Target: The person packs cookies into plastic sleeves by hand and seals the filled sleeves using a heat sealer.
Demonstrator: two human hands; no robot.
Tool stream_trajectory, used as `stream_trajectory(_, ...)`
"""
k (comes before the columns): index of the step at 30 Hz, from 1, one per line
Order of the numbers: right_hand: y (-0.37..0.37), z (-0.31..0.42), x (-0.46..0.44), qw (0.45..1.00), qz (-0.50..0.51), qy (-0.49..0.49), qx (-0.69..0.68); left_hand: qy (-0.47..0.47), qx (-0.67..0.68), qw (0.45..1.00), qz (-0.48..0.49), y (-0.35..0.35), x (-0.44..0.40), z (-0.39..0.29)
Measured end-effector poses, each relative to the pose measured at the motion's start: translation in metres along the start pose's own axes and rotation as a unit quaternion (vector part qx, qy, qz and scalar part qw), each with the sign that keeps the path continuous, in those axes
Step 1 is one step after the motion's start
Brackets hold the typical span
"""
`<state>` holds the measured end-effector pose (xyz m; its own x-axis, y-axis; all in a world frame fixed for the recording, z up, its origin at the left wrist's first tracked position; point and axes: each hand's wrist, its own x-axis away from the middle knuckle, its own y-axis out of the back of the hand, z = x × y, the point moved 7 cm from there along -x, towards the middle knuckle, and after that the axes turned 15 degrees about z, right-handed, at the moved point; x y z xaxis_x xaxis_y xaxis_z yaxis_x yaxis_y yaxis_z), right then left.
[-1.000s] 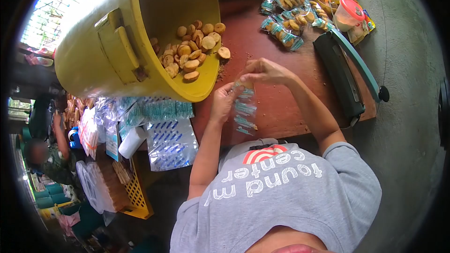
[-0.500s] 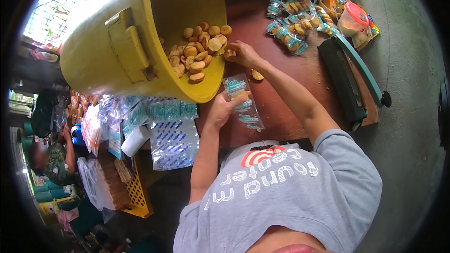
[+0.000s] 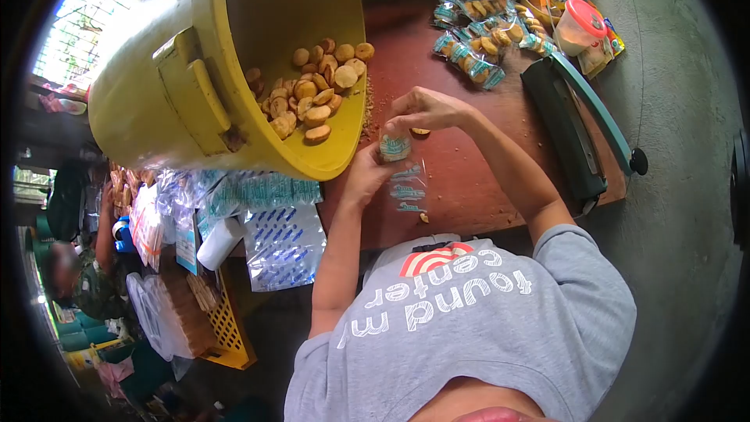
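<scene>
My left hand point(image 3: 366, 177) is closed around a clear plastic bag point(image 3: 409, 187) with teal print, whose lower end hangs over the red-brown tabletop. A round biscuit point(image 3: 394, 148) shows through the film near the bag's upper end. Right above it, my right hand point(image 3: 426, 109) is pinched at the bag's mouth; the biscuit in its fingers is mostly hidden. Close by, on the left, a big yellow tub point(image 3: 211, 101) lies on its side with loose biscuits point(image 3: 312, 94) inside. Part of another biscuit point(image 3: 420, 132) lies on the table behind my right wrist.
Filled biscuit packs point(image 3: 480, 39) lie at the far side of the table point(image 3: 492, 187). A bag sealer point(image 3: 574, 125) with a teal arm stands at the right, near a red-lidded container point(image 3: 582, 25). Plastic packaging point(image 3: 283, 242) and a yellow crate point(image 3: 232, 332) are at left, where another person point(image 3: 90, 281) is.
My right hand has moved from the tub's rim toward me, to the bag's mouth, with a biscuit. My left hand has tilted the bag more upright. The view has shifted slightly.
</scene>
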<state>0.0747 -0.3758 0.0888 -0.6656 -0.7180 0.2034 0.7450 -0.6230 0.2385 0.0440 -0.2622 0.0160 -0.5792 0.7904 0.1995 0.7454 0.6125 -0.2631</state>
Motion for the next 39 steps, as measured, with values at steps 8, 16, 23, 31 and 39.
stream_trajectory(8,-0.006,-0.012,-0.039,0.989,0.011,-0.049,0.137,-0.023,0.218,0.975,0.024,-0.007,0.013,0.0)
stream_trajectory(16,0.06,-0.033,-0.099,0.852,-0.351,0.019,0.389,0.011,0.214,0.976,0.046,-0.005,0.021,0.005)
stream_trajectory(23,0.08,-0.043,-0.07,0.963,-0.264,0.046,0.021,-0.007,0.088,0.995,-0.038,0.011,0.015,0.013)
stream_trajectory(31,0.037,-0.05,-0.093,0.877,-0.305,0.021,0.372,0.013,0.094,0.995,-0.023,-0.001,0.011,0.013)
stream_trajectory(39,0.055,-0.034,-0.066,0.961,-0.254,0.106,0.01,0.028,0.073,0.995,-0.066,0.014,0.02,0.019)
